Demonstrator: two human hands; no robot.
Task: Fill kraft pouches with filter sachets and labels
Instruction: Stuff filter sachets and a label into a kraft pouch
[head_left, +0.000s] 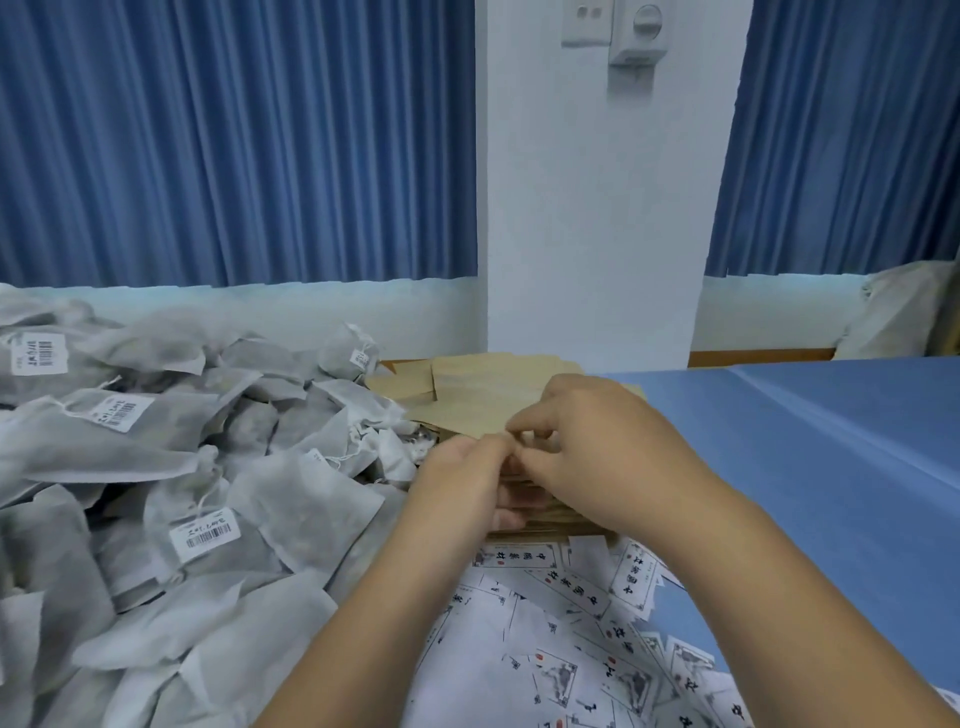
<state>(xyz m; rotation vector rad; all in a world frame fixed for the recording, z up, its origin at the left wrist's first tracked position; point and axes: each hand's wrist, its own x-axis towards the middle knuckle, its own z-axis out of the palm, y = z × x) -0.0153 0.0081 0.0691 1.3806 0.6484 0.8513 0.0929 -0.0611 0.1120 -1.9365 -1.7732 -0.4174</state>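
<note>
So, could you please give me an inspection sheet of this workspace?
Surface: table under a blue cover.
Job's things: grey sachets heaped on the left; kraft pouches stacked in the middle; printed labels scattered nearest the person.
Clutter: pale bundle at the far right.
Hands: left hand and right hand both pinch at the top of the pouches.
Cables: nothing seen.
Surroundings: blue curtains; white pillar with a switch box.

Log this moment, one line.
left hand: grips kraft pouch stack | right hand: pinches its near edge | sachets: piled left | labels: nearest
</note>
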